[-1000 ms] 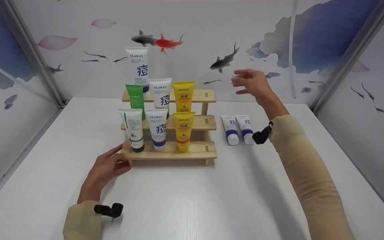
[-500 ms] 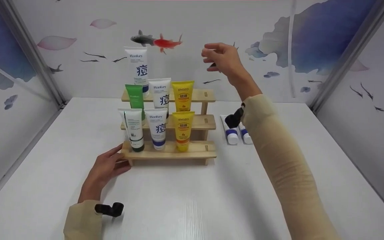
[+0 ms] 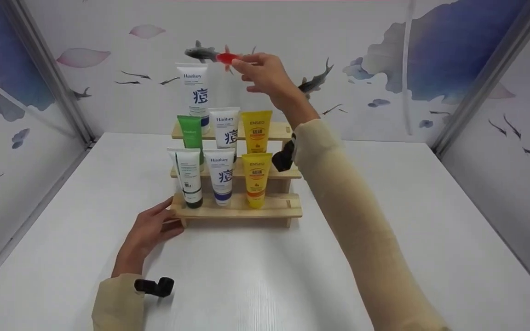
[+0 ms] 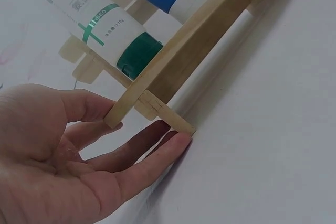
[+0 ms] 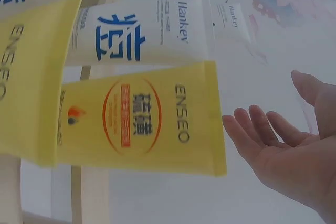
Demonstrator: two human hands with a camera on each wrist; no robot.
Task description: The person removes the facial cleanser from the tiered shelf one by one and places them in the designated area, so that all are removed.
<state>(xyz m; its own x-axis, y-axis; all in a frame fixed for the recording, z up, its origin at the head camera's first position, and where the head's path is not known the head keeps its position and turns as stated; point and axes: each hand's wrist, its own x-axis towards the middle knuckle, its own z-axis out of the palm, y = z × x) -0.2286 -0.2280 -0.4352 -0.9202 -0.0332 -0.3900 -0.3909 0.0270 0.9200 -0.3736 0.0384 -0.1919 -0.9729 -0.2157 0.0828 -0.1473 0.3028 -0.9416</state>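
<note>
My left hand [image 3: 152, 225] grips the left end of the lowest board of a three-step wooden rack [image 3: 265, 212]. In the left wrist view its thumb and forefinger pinch the board, other fingers touching the leg. The right hand [image 3: 265, 76] hovers above the rack's top step, fingers loosely bent, holding nothing. Closest to it are the tall white tube [image 3: 192, 94] on the top step and the yellow tube [image 5: 142, 119] on the middle step. The middle step also bears a green tube [image 3: 190, 133] and a white tube [image 3: 223, 126]. A white-and-green tube [image 3: 186, 177], a white-and-blue tube [image 3: 219, 177] and a yellow tube [image 3: 256, 179] stand at the front.
The rack stands on a white table [image 3: 237, 276]. Behind it rises a back wall [image 3: 154, 105] painted with fish and petals. My right sleeve [image 3: 352, 202] crosses the table's right side and covers the spot where two white tubes lay earlier.
The right hand has moved left from above the two lying tubes to over the rack's top step. Those tubes have become hidden by the sleeve. The left hand keeps its grip on the rack.
</note>
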